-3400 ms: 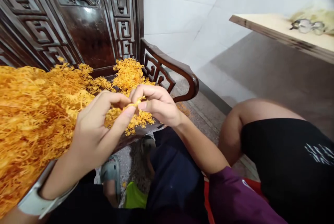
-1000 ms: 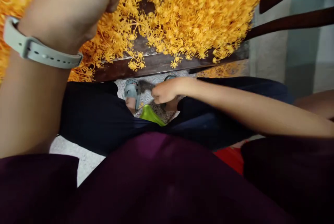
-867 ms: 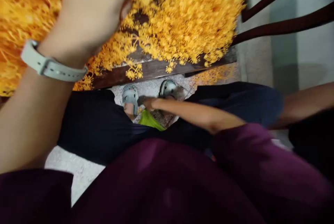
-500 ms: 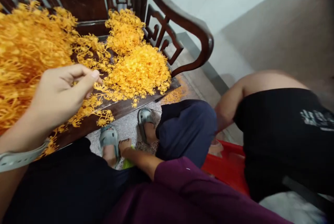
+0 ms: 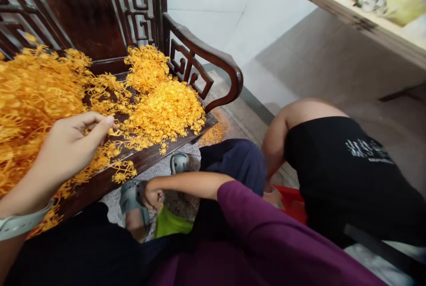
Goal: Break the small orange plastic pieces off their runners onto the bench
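Note:
My left hand (image 5: 75,144), with a pale band at its wrist, is closed in a pinch over the bench. A thin bit of an orange plastic flower piece shows at its fingertips; the rest is hard to separate from the spidery orange pieces (image 5: 166,108) behind. These pieces lie in heaps on the dark wooden bench (image 5: 146,157). Low between my feet, my right hand (image 5: 153,195) is closed on the upper edge of a lime-green plastic thing (image 5: 173,224). Its lower part is hidden by my clothes, so I cannot tell its kind.
The bench's curved armrest (image 5: 213,55) rises beyond the heaps. Another person's bare knee (image 5: 306,110) and black shorts (image 5: 333,157) are at the right, near a red container (image 5: 293,204). A wooden tabletop (image 5: 339,10) juts in at the upper right. Orange bits (image 5: 216,128) lie on the floor.
The view has tilted up, bringing in the tabletop. My right hand has drawn the lime-green thing up, so more of it shows. My left hand keeps its pinch over the heaps.

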Motion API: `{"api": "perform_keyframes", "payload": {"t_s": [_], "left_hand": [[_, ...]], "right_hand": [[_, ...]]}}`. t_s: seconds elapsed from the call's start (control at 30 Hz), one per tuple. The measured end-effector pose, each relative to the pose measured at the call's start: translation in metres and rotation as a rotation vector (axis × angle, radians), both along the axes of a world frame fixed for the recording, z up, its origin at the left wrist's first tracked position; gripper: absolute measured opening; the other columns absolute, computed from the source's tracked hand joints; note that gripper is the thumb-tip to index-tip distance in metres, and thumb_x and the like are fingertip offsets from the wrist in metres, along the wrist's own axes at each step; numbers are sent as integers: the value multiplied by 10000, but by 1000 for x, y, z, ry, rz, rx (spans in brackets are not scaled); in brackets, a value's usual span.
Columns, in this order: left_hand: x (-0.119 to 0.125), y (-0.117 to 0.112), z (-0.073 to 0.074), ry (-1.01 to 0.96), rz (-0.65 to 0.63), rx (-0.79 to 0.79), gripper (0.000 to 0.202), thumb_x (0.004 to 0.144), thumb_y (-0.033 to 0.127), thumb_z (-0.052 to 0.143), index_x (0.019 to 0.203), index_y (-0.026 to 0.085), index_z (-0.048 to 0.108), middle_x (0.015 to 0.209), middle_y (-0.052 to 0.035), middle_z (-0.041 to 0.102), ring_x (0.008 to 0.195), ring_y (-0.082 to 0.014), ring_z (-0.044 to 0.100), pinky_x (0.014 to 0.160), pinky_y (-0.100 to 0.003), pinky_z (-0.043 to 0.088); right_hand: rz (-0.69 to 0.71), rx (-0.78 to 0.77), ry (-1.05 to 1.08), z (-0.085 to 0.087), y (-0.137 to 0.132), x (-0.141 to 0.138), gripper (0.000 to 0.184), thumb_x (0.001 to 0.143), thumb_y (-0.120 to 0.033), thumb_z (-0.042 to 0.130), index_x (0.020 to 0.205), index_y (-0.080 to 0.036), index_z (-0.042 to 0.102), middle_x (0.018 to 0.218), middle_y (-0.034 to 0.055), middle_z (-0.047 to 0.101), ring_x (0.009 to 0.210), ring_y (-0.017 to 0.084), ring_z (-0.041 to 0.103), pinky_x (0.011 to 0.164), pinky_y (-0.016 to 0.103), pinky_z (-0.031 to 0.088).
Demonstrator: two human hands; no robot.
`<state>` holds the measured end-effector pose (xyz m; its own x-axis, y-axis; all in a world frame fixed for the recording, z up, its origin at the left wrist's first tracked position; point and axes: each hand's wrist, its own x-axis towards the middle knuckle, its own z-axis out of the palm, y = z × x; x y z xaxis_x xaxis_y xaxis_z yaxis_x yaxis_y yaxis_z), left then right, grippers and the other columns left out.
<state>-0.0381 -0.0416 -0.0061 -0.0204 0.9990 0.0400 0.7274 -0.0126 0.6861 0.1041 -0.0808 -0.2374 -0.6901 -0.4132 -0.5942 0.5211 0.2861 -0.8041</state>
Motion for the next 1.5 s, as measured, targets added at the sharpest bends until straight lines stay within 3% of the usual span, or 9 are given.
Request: {"api": "perform_keyframes", "payload": {"t_s": [0.1, 0.17, 0.33, 0.43, 0.63, 0.93, 1.07, 1.33, 1.5], "left_hand": [[-2, 1, 6, -28, 22, -14, 306, 948, 491, 589, 835, 215, 662, 642, 36, 505, 584, -149, 415, 556, -296, 302], [-1, 2, 11, -33, 25, -14, 279, 955, 459, 611, 854, 205, 671, 651, 39, 519, 589, -143, 425, 559, -284, 318], [2, 10, 15, -47, 16, 26, 281, 983, 411, 600, 834, 181, 660, 657, 37, 508, 609, -132, 427, 588, -267, 332], [6, 15, 11, -55, -32, 21, 310, 993, 422, 581, 808, 179, 633, 646, 38, 486, 619, -136, 431, 597, -265, 334], [17, 18, 6, -18, -57, -30, 299, 984, 435, 580, 849, 178, 656, 633, 48, 489, 594, -137, 415, 589, -270, 318], [18, 18, 6, 1, -72, 4, 315, 971, 426, 589, 797, 173, 660, 640, 43, 516, 617, -135, 437, 611, -272, 327], [14, 16, 6, -15, -85, 27, 324, 967, 414, 582, 768, 168, 652, 657, 36, 541, 645, -134, 461, 640, -272, 349], [10, 11, 3, -16, -98, 67, 355, 977, 440, 586, 743, 181, 650, 624, 26, 511, 607, -140, 438, 613, -307, 329], [8, 12, -1, -35, -120, 130, 347, 980, 416, 581, 717, 193, 622, 649, 4, 529, 649, -161, 465, 636, -319, 333]], "right_hand": [[166, 113, -89, 57, 76, 5, 194, 879, -270, 834, 753, -170, 726, 796, -32, 769, 555, 92, 535, 520, 222, 370], [114, 144, 4, 115, 134, 29, 188, 891, -297, 843, 814, -170, 728, 684, -44, 691, 580, 96, 528, 538, 229, 344], [-516, 1021, 338, 210, 230, 127, 158, 952, -263, 757, 908, -147, 659, 900, 47, 695, 771, 147, 561, 715, 302, 402], [-829, 1438, 268, 192, 242, 164, 120, 1021, -251, 602, 1084, -150, 621, 1005, 117, 709, 856, 217, 579, 772, 346, 399], [-1000, 1589, 171, 145, 273, 168, 231, 1083, -284, 455, 1250, -144, 529, 1230, 192, 682, 983, 264, 609, 829, 364, 430], [-980, 1477, 316, 178, 306, 165, 407, 942, -362, 732, 1223, -91, 616, 1101, 142, 698, 954, 261, 616, 910, 390, 479], [-982, 1451, 454, 191, 285, 166, 208, 1026, -275, 567, 1112, -114, 666, 1016, 116, 686, 944, 251, 614, 944, 413, 477], [-399, 1449, 661, 172, 222, 160, 248, 986, -266, 652, 1196, -178, 749, 1257, 142, 583, 1145, 312, 555, 994, 473, 453], [-418, 1470, 669, 168, 220, 155, 260, 1059, -250, 524, 943, -159, 738, 1172, 153, 618, 1086, 295, 548, 964, 470, 460]]}}
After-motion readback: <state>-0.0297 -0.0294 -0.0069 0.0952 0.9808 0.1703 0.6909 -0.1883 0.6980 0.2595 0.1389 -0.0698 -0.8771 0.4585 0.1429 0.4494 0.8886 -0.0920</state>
